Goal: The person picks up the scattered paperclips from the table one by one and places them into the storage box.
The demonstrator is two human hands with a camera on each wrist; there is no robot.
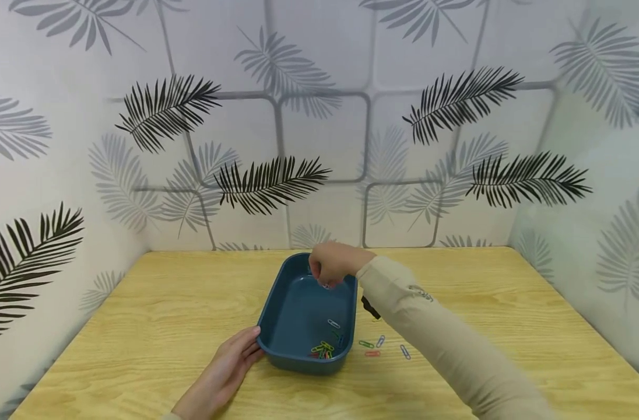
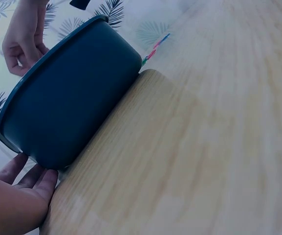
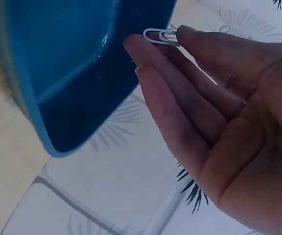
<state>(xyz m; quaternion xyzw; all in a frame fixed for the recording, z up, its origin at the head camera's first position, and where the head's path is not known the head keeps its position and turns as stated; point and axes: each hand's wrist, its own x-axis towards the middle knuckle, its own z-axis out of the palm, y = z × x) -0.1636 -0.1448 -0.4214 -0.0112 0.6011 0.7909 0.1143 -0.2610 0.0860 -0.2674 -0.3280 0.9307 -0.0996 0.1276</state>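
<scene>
A dark blue plastic bin (image 1: 304,315) stands on the table. My left hand (image 1: 227,367) rests against the outside of its near left corner, thumb at the rim (image 2: 48,54) and fingertips touching the wall lower down. Over the far right part of the bin, my right hand (image 1: 334,263) pinches a white paper clip (image 3: 161,37) between thumb and fingertips. Several coloured paper clips (image 1: 325,346) lie inside at the near right end, with a white paper clip (image 1: 333,324) slightly apart from the pile.
Right of the bin, several loose paper clips lie on the wooden table (image 1: 183,303), among them a green paper clip (image 1: 367,344) and a red paper clip (image 1: 372,353). My right forearm (image 1: 445,326) passes above that side. A leaf-patterned wall (image 1: 319,140) stands behind.
</scene>
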